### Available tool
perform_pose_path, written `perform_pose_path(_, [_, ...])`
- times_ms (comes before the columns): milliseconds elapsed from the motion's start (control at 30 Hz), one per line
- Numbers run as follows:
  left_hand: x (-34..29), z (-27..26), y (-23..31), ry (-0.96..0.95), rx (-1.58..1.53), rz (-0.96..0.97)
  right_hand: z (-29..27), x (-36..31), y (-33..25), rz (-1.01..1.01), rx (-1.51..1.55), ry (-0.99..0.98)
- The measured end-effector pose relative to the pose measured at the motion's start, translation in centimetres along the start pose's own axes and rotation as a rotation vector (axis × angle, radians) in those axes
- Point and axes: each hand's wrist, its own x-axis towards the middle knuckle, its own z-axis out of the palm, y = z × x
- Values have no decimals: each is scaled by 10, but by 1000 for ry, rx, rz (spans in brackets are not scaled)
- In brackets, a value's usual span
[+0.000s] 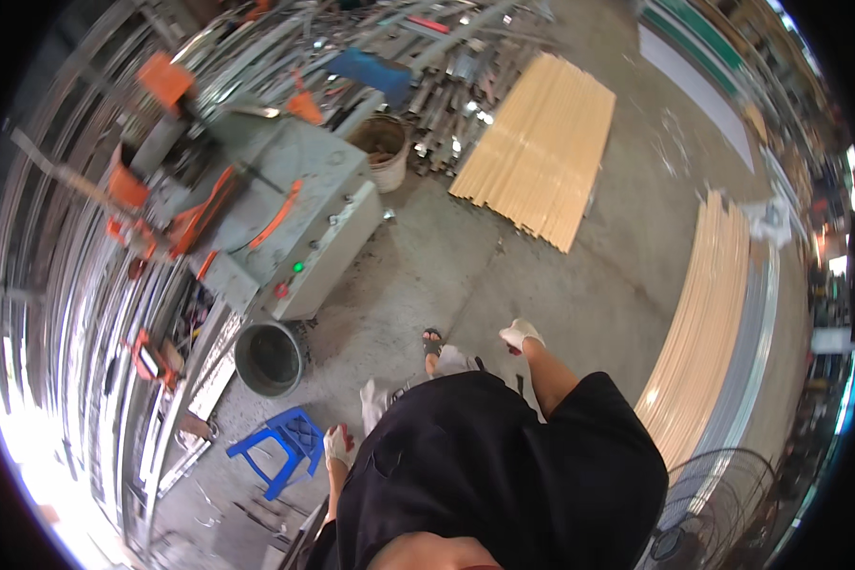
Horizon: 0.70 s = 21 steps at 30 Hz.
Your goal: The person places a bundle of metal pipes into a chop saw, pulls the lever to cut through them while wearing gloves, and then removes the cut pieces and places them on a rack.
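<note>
My left hand, in a white glove with red on it, hangs at my left side, nearest to a blue plastic stool. On the other side my right hand, gloved the same way, is held out in front of me over the bare concrete floor. Neither hand shows a thing in it or touches anything that I can see. Both look small and blurred, so how the fingers are bent cannot be made out. My sandalled foot is on the floor between them.
At the left stands a grey cutting machine with orange parts and a lit green button. A dark bucket and a pale bucket are beside it. Wood-coloured strips lie ahead, more strips at right. A wire-cage fan stands lower right.
</note>
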Motion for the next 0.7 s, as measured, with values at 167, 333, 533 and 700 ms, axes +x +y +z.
perform_pose_path(167, [69, 25, 179, -145, -99, -293, -31, 34, 37, 135, 533, 0])
perform_pose_path(333, [161, 81, 307, -300, 137, -291, -17, 50, 51, 258, 636, -44])
perform_pose_path(533, [285, 152, 399, -432, 314, -254, -24, 66, 46, 453, 822, -27])
perform_pose_path(700, [322, 225, 492, -501, 322, -185, -78, 120, 45, 519, 1108, 42])
